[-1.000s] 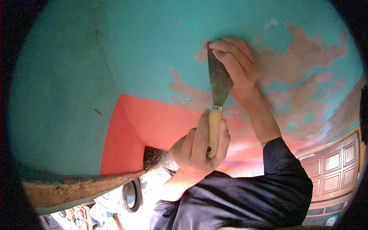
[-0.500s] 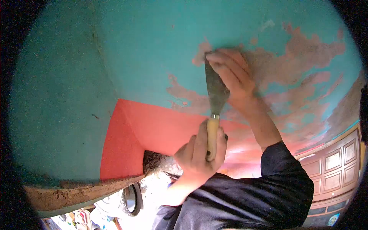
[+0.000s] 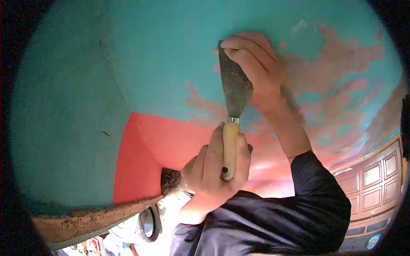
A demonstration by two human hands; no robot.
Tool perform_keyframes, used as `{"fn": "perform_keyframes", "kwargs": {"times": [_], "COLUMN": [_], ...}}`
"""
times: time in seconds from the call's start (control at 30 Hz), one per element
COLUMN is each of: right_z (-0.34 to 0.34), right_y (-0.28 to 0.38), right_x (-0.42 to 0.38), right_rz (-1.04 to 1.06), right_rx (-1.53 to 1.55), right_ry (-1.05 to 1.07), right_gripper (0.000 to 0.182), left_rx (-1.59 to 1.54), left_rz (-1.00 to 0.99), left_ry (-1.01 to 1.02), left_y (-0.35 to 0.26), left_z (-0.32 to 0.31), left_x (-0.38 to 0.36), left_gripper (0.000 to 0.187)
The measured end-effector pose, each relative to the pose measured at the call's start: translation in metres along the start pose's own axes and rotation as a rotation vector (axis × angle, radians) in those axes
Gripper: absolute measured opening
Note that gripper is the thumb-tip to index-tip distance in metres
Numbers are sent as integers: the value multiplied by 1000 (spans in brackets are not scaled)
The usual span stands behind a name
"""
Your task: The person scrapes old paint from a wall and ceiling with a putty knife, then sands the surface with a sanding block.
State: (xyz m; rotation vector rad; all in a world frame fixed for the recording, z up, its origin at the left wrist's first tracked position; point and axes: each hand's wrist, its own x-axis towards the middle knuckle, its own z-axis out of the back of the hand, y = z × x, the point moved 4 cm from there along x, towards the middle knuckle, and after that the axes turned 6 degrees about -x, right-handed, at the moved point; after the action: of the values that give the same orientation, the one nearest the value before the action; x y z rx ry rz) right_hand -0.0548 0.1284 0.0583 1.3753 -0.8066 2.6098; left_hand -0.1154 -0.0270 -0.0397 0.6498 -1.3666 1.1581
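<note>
My left hand (image 3: 215, 164) is closed around the pale wooden handle of a scraper (image 3: 234, 85), low in the middle of the view. The scraper's wide grey metal blade points upward against the teal wall (image 3: 162, 64). At the blade's upper right edge, my right hand (image 3: 254, 64) has its fingers together and bent, with the fingertips on the blade's top corner. Its thumb is hidden. To the right of my right hand lie bare brownish-pink patches (image 3: 324, 68) where teal paint is absent.
A red-painted recess (image 3: 171, 136) lies lower left, above a rough brown ledge (image 3: 85, 224). Near the bottom are a round dark-rimmed object (image 3: 149, 224) and assorted items. A panelled wooden door (image 3: 371, 183) stands at the right.
Both hands and the scraper have moved up and slightly left along the wall. The grip on the handle and the fingers on the blade look the same.
</note>
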Motion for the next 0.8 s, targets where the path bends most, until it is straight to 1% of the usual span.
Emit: {"fn": "perform_keyframes", "kwargs": {"times": [0.03,0.07,0.1,0.17,0.2,0.23,0.3,0.33,0.37,0.4,0.43,0.47,0.57,0.6,0.63,0.7,0.73,0.77,0.8], "right_z": [1,2,4,1,-3,-5,-2,-1,2,4,3,1,1,3,5,6,7,7,6], "right_y": [-1,0,6,4,-1,-3,-4,-4,-1,4,6,4,-1,-5,-7,-10,-5,-2,1], "right_x": [7,-1,-9,-10,-10,-12,6,12,6,-7,-15,-14,-10,7,19,10,-1,-9,-10], "right_rz": [2,10,35,68,74,68,52,56,62,73,82,87,54,49,52,46,60,72,79], "right_rx": [45,42,17,-8,0,9,27,43,44,-18,-83,-85,14,35,52,26,-23,-75,-81], "right_ry": [-18,-22,6,27,-18,-60,-56,-55,-59,-16,23,13,10,-35,-91,-68,-33,-5,-14], "right_gripper": [30,30,30,29,29,28,29,29,29,30,31,31,33,34,34,33,31,29,29], "left_rx": [56,-67,-68,90,-85,-87,-54,-67,-64,-65,-65,-103,-95,-237,-233,-83,-144,-144,-175], "left_rz": [-50,135,127,-66,267,276,184,208,206,170,131,170,138,255,250,133,167,161,224], "left_ry": [-36,10,7,87,152,168,-23,-47,-53,-27,0,-3,25,-55,-50,-54,-37,-44,-45], "left_y": [-1,-6,-8,-15,-14,-12,-5,-6,-6,-7,-9,-10,-6,-2,-2,-6,-6,-9,-9], "left_z": [1,-2,1,1,8,6,8,6,2,-3,-6,-7,-1,1,1,-1,-4,-5,-6], "left_x": [4,-3,-2,6,3,6,20,20,12,-3,-13,-18,2,14,15,19,12,2,-7], "left_gripper": [39,42,42,35,34,34,33,29,29,35,48,51,49,45,45,40,41,41,42]}}
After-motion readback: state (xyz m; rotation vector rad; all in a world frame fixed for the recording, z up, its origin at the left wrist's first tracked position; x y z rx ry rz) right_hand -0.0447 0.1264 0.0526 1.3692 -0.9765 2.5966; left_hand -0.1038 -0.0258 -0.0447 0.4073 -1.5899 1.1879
